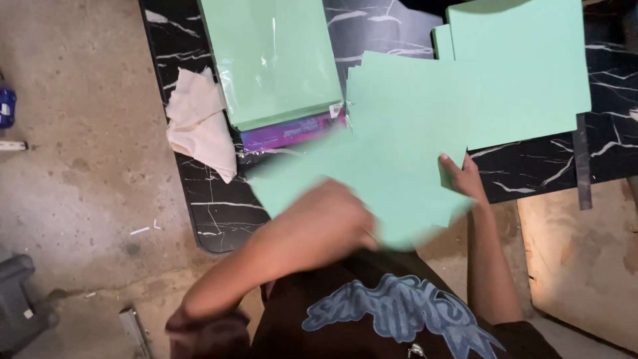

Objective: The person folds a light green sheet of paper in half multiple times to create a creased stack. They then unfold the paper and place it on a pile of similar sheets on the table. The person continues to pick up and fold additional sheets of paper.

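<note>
I see my blurred left hand (335, 216) and right hand (463, 178) both clamped on one mint-green paper sheet (392, 153) above the black marbled table (531, 173).

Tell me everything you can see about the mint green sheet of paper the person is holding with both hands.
The mint green sheet is plain, matte and thin like craft paper, with no print visible. It is held roughly flat, turned at an angle over the near edge of the black marbled table. Its left part is motion-blurred. The right hand grips its right edge, thumb on top; the left hand is blurred at its lower edge. It overlaps similar green sheets behind it.
</note>
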